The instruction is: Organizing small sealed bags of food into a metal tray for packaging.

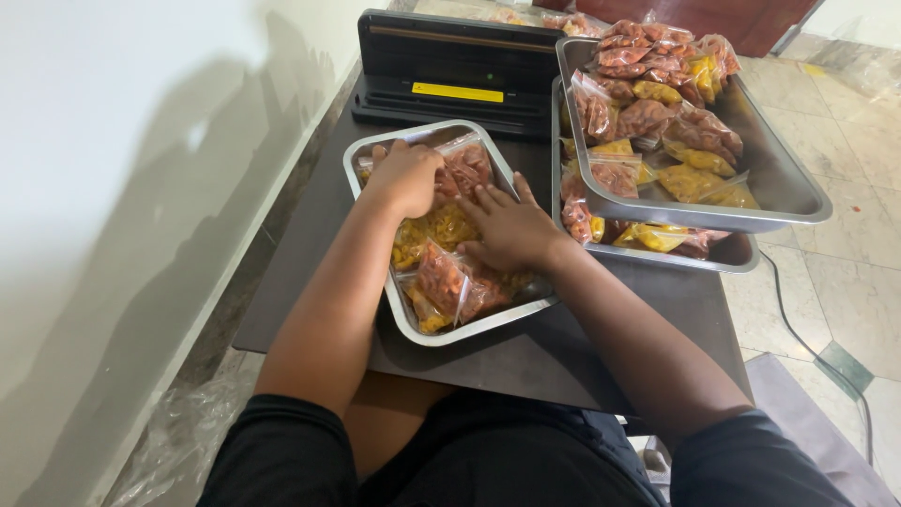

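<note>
A steel tray [410, 324] sits on the dark table in front of me, filled with several clear bags of orange and yellow snacks [452, 278]. My left hand [407, 175] rests palm down on the bags at the tray's far left, near a red-orange bag [469, 165]. My right hand [509, 227] lies flat with fingers spread on the bags in the tray's middle right. Neither hand visibly grips a bag.
A black vacuum sealer [457, 70] stands at the back of the dark table [526, 361]. To the right, two stacked steel trays [788, 192] hold heaps of similar snack bags. A white wall runs along the left. A cable [798, 329] lies on the tiled floor.
</note>
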